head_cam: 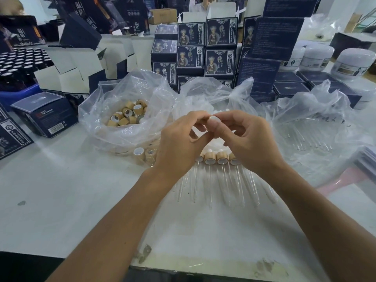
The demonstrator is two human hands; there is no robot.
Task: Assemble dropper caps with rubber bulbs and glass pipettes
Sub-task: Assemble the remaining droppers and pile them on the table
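Observation:
My left hand [179, 143] and my right hand [248, 141] meet above the table's middle, and both pinch a small white rubber bulb [213, 119] between their fingertips. Below them a row of assembled droppers [215, 159] lies on the table, bamboo caps toward the bags, glass pipettes pointing toward me. A clear bag of loose bamboo caps [130, 115] sits to the left. A clear bag of glass pipettes [307, 137] lies to the right. The middle bag [211, 92] behind my hands holds white pieces, mostly hidden.
Dark blue printed boxes [205, 47] are stacked behind the bags, with open cartons [77, 72] at the left. White jars [354, 64] stand at the back right. Two loose caps [144, 153] lie by the left bag. The near table edge [203, 269] is chipped.

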